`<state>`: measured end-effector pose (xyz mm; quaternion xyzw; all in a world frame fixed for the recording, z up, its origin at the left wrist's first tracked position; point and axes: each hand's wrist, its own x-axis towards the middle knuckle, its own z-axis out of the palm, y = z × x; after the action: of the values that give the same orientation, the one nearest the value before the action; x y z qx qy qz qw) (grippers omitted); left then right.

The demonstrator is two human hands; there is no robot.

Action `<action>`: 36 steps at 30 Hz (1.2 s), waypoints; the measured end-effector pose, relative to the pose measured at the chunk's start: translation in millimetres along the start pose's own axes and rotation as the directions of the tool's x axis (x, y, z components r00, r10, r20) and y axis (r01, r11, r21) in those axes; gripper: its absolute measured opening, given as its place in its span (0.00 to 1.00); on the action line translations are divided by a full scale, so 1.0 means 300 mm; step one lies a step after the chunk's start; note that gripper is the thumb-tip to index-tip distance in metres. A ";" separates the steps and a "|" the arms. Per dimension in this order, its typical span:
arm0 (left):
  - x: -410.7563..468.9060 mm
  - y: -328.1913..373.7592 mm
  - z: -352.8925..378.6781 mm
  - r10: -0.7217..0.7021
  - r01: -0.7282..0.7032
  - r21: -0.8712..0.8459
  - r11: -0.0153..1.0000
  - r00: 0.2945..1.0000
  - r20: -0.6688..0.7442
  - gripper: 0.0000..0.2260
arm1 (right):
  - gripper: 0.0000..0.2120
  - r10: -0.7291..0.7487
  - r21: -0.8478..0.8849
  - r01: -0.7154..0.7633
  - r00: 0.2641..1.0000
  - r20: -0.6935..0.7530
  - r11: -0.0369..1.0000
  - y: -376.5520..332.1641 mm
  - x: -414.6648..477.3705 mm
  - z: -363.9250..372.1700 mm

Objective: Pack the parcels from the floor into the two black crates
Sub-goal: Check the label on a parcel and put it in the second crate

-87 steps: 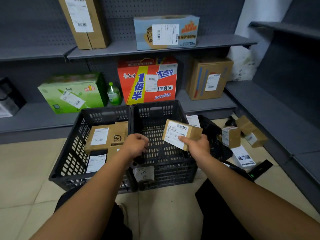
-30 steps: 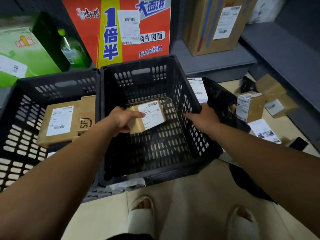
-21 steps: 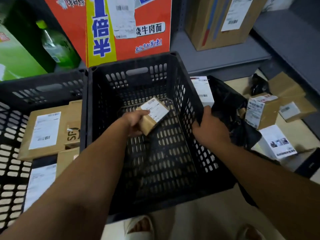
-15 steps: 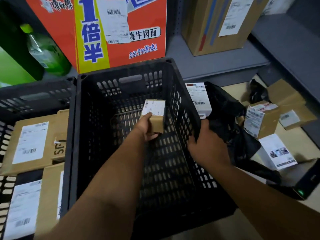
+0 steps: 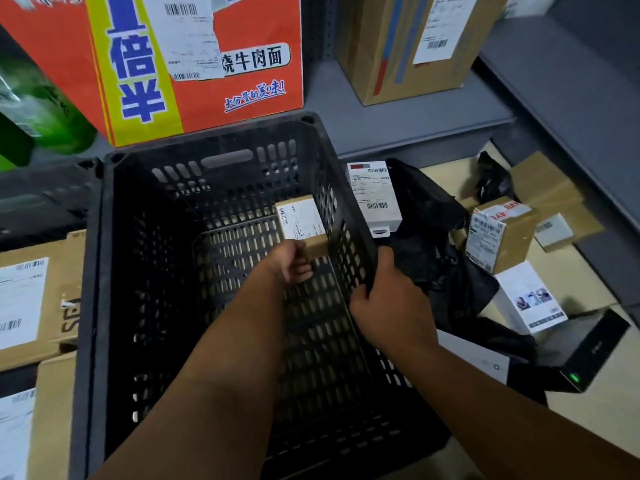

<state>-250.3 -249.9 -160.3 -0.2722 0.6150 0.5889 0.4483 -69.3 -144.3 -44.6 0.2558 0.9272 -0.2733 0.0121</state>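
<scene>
My left hand (image 5: 292, 263) grips a small brown parcel with a white label (image 5: 303, 223) low inside the right black crate (image 5: 100, 271), against its far right wall. My right hand (image 5: 384, 303) grips that crate's right rim. The left black crate (image 5: 41, 199) holds flat brown parcels with white labels (image 5: 38, 296). On the floor to the right lie a white labelled box (image 5: 374, 197), a small taped brown box (image 5: 498, 233), two more brown boxes (image 5: 554, 206), a white pictured box (image 5: 530, 301) and black plastic bags (image 5: 433, 237).
Behind the crates a grey shelf (image 5: 415, 112) carries an orange noodle carton (image 5: 166, 64), a green bottle (image 5: 41, 102) and a tall brown box (image 5: 408, 43). Another grey shelf unit (image 5: 571, 98) runs along the right. A black device with a green light (image 5: 585, 355) lies on the floor.
The parcel passed from my right hand to my left, which lowered it into the right crate and carried it toward the far right wall. My right hand took hold of the crate's right rim.
</scene>
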 end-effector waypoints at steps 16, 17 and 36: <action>-0.264 -0.001 0.058 0.370 -0.327 0.211 0.921 0.903 -0.216 0.20 | 0.15 0.075 0.259 -0.078 0.997 0.019 0.963 -0.027 0.012 -0.011; -0.314 -0.006 0.076 0.375 -0.341 0.188 0.921 0.907 -0.192 0.20 | 0.15 0.132 0.382 -0.126 0.991 0.012 0.915 -0.026 0.011 -0.020; -0.593 -0.359 0.378 0.405 -0.378 0.261 0.888 0.913 -0.055 0.28 | 0.28 0.377 -0.552 -0.170 0.881 0.286 0.816 0.602 -0.190 -0.058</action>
<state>-51.1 -191.5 -46.0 -0.1165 0.7482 0.5714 0.3165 69.0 -32.1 -111.1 0.3181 0.8975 -0.0571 0.3001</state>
